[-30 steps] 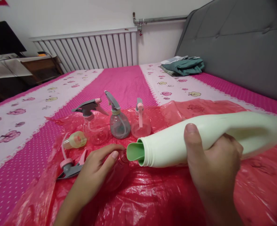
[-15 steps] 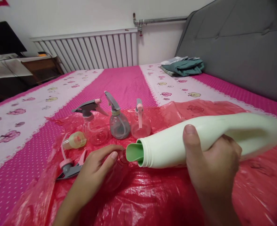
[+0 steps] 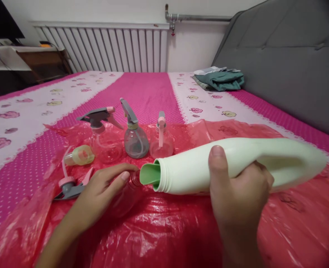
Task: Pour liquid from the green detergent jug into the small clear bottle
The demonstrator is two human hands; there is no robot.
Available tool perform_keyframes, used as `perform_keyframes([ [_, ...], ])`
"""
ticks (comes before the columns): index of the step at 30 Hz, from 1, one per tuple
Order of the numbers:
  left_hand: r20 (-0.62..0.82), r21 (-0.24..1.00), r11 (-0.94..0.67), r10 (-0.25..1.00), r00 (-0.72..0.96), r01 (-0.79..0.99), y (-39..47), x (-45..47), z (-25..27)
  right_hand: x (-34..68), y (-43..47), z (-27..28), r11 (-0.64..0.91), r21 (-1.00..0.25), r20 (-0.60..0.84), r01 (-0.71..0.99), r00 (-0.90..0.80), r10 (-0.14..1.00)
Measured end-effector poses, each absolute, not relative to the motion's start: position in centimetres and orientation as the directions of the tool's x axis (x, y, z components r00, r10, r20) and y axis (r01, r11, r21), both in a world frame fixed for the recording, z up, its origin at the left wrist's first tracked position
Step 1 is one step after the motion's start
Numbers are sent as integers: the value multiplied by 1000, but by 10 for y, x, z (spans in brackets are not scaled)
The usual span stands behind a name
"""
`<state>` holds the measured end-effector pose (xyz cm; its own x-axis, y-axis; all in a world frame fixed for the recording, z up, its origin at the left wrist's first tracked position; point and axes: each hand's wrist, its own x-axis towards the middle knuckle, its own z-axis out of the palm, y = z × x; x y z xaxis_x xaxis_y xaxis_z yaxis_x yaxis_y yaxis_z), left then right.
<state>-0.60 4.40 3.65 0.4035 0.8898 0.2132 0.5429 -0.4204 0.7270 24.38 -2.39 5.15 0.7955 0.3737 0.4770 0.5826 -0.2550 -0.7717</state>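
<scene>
My right hand (image 3: pixel 237 190) grips the handle of a pale green detergent jug (image 3: pixel 192 171), which lies tipped nearly level with its mouth to the left. A green pouring spout (image 3: pixel 149 174) sticks out of that mouth. Right at the spout is the neck of a clear spray bottle without its head (image 3: pixel 127 195), tilted toward the jug. My left hand (image 3: pixel 105 186) is closed around this bottle near its neck. No stream of liquid can be made out. Beside my left wrist lies a loose grey and pink spray head (image 3: pixel 69 188) with its tube pointing up.
Behind my hands stand a clear spray bottle (image 3: pixel 105 143), a grey one (image 3: pixel 136 139) and another clear one (image 3: pixel 162 143). A yellowish translucent cap (image 3: pixel 83 155) lies to the left. Red plastic sheeting (image 3: pixel 175 230) covers the bed; folded clothes (image 3: pixel 220 80) rest near the grey headboard (image 3: pixel 287 56).
The view has shifted, so most things sit a little further left. Both hands keep their hold, and the spout stays at the bottle's neck.
</scene>
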Motion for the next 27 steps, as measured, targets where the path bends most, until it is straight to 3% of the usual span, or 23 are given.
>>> perform_keyframes([
  [13,194,731,-419,885,424,539,41,-4,41,245,-28,56,-228,-799,438,556,799,413],
  [27,201,752,-470,831,518,463,44,-4,41,245,-33,57,-303,-813,329,497,821,466],
])
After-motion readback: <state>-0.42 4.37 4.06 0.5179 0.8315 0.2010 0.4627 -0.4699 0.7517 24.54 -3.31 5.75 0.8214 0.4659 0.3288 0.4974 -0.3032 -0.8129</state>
